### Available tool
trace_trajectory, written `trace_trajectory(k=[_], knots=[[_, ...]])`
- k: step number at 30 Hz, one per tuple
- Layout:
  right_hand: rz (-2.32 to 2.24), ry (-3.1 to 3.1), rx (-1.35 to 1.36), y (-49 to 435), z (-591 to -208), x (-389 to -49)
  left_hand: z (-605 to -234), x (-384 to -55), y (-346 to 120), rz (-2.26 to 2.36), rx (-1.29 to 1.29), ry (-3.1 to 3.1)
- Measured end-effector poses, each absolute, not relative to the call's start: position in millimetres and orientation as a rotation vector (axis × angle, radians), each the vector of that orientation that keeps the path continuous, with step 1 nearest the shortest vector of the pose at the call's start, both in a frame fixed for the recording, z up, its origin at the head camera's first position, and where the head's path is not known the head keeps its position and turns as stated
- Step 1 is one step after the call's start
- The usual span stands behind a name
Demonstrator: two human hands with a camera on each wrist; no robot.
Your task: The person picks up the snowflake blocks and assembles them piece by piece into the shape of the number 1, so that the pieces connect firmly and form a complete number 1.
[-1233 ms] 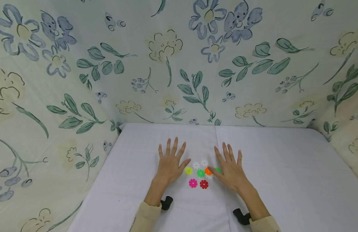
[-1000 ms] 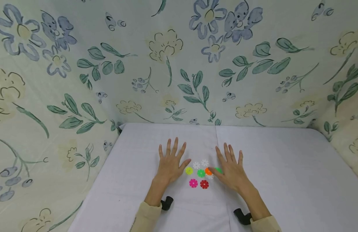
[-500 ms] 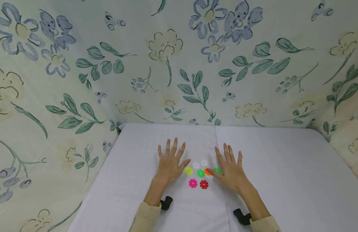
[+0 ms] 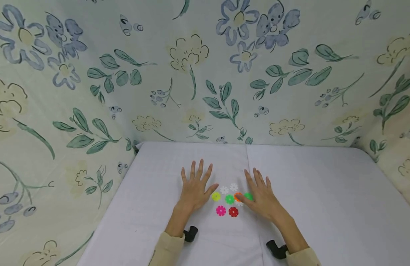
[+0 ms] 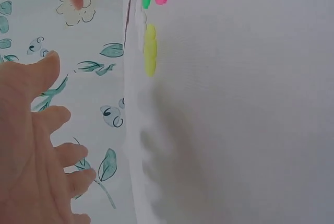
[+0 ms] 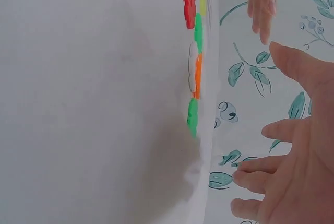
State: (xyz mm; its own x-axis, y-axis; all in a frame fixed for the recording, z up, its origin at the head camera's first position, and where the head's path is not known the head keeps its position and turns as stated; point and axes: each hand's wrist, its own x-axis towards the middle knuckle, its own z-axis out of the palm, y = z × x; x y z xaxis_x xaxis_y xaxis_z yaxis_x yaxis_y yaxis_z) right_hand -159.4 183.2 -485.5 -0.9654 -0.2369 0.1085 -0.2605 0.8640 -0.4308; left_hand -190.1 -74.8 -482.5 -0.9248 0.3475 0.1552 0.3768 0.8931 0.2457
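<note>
Several flat, notched snowflake discs lie on a white cloth between the two hands. Nearest the left hand (image 4: 192, 190) is a yellow disc (image 4: 216, 196). Below it are a pink disc (image 4: 221, 211) and a red disc (image 4: 233, 212). A green disc (image 4: 229, 199) sits mid-group, with white discs (image 4: 224, 190) behind it. The right hand (image 4: 263, 199) spreads its thumb over an orange disc (image 4: 237, 194), partly hiding it; a second green disc (image 4: 248, 196) lies beside that hand. Both hands hover palm down with fingers extended, holding nothing; the wrist views show them apart from the cloth.
The white cloth (image 4: 151, 192) covers the table, with a crease running down its middle. Floral fabric (image 4: 191, 74) hangs behind and at the sides. Black curved mounts (image 4: 191, 234) are at both wrists.
The right hand's fingers have drawn closer together and its fingertips sit slightly lower in the head view. The left hand and the discs stay in place.
</note>
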Motion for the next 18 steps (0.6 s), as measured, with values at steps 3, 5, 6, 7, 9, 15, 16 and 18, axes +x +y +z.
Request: trace_trajectory(k=[3,5,6,7,9,15,16,18], knots=[[0.837,-2.996,0.389,184,-483,-161,-484,-192,-75,-0.468,-0.587,-2.966],[0.938,-2.991,0.377,185,-482,-162,-485,-194,-76,-0.547,-0.597,-2.968],[0.990,-2.983,0.375,186,-482,-162,-485,-194,-76,-0.603,-0.596,-2.965],[1.049,-2.972,0.373,186,-482,-163,-486,-195,-76,-0.668,-0.592,-2.963],[1.171,-2.949,0.379,188,-483,-164,-486,-195,-77,-0.840,-0.575,-2.957],[1.444,-2.891,0.403,193,-487,-166,-490,-200,-77,-1.244,-0.515,-2.947],[1.479,-2.885,0.403,193,-487,-166,-491,-202,-77,-1.272,-0.515,-2.944],[1.540,-2.880,0.400,195,-489,-167,-494,-204,-75,-1.322,-0.519,-2.937]])
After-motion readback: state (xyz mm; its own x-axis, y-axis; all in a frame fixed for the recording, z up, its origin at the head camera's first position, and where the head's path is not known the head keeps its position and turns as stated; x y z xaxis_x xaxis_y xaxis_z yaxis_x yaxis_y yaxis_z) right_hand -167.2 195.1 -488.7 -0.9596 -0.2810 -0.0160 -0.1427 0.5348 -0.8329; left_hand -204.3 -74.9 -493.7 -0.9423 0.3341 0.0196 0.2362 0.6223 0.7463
